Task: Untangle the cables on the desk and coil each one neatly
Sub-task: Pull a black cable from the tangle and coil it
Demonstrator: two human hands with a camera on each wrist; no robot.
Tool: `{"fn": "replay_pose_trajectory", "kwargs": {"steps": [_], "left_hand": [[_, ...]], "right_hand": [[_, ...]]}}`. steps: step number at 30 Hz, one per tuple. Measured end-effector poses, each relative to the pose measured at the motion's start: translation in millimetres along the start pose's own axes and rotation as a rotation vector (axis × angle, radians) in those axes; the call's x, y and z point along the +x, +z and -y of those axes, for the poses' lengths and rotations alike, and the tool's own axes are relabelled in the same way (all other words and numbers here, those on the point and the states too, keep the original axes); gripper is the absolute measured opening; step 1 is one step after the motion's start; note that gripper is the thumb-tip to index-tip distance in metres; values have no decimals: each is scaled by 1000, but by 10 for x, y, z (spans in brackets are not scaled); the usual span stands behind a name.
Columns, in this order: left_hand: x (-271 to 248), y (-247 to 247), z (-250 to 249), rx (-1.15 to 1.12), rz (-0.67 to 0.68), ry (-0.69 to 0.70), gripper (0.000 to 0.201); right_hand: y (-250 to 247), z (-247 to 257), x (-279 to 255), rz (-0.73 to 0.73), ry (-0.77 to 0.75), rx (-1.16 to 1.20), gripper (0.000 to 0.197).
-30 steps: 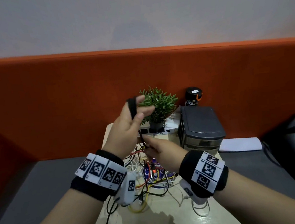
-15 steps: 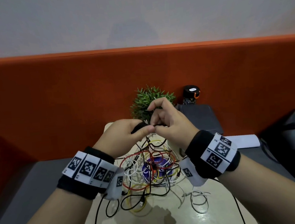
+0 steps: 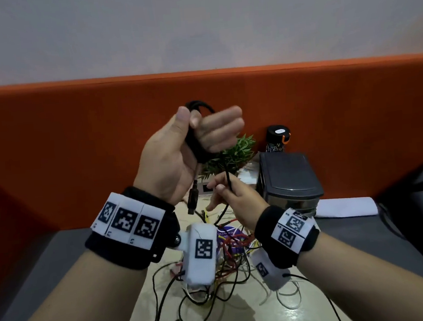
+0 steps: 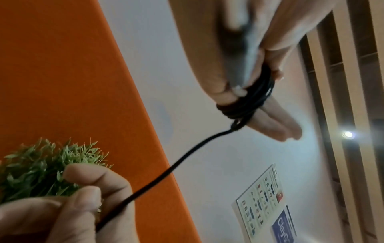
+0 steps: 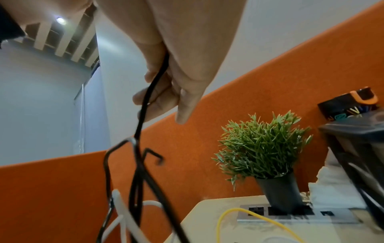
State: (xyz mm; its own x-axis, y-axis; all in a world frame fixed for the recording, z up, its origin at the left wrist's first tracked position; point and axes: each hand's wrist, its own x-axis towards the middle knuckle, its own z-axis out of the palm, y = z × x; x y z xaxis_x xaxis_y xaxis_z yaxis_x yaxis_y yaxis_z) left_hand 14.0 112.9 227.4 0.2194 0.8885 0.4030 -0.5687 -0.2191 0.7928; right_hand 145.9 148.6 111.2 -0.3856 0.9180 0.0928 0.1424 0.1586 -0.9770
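Note:
My left hand (image 3: 210, 132) is raised above the desk, palm toward me. A black cable (image 3: 196, 146) is wound in several loops round its fingers (image 4: 268, 121), and the thumb pinches the coil. The cable's USB plug (image 3: 192, 199) hangs below the palm. One black strand (image 4: 166, 172) runs down from the coil (image 4: 249, 102) to my right hand (image 3: 222, 188), which pinches it between thumb and fingers (image 5: 162, 92). Under both wrists lies a tangle (image 3: 230, 247) of red, yellow, white and black cables on the pale desk (image 3: 243, 317).
A small green plant (image 3: 232, 153) in a dark pot and a power strip (image 5: 290, 213) stand at the desk's back edge. A grey drawer unit (image 3: 287, 177) and a black can (image 3: 278, 140) are at right. An orange partition (image 3: 77, 145) stands behind. A black bag (image 3: 421, 207) lies far right.
Half a second ago both hands met in front of the plant. Now the left hand has risen with the coil, and the right has dropped lower, holding the strand.

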Motion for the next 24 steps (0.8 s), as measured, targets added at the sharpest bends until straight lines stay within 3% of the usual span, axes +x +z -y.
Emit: {"fn": "replay_pose_trajectory", "kwargs": {"steps": [4, 9, 12, 14, 16, 19, 21, 24], "left_hand": [[89, -34, -84, -39, -67, 96, 34], [204, -135, -133, 55, -159, 195, 30], [204, -213, -49, 338, -179, 193, 27], [180, -284, 19, 685, -154, 177, 38], [158, -339, 83, 1024, -96, 157, 37], [88, -365, 191, 1246, -30, 62, 33], [41, -386, 272, 1286, -7, 12, 34], [-36, -338, 327, 1018, 35, -79, 43]], "right_hand": [[-27, 36, -22, 6, 4, 164, 19], [31, 147, -155, 177, -47, -32, 35], [26, 268, -260, 239, -100, -210, 37], [1, 353, -315, 242, -127, -254, 28], [-33, 445, -348, 214, -209, -284, 22], [-131, 579, -364, 131, -361, -224, 17], [-229, 669, -344, 53, -430, -165, 19], [-334, 742, -291, -64, -458, -96, 22]]}}
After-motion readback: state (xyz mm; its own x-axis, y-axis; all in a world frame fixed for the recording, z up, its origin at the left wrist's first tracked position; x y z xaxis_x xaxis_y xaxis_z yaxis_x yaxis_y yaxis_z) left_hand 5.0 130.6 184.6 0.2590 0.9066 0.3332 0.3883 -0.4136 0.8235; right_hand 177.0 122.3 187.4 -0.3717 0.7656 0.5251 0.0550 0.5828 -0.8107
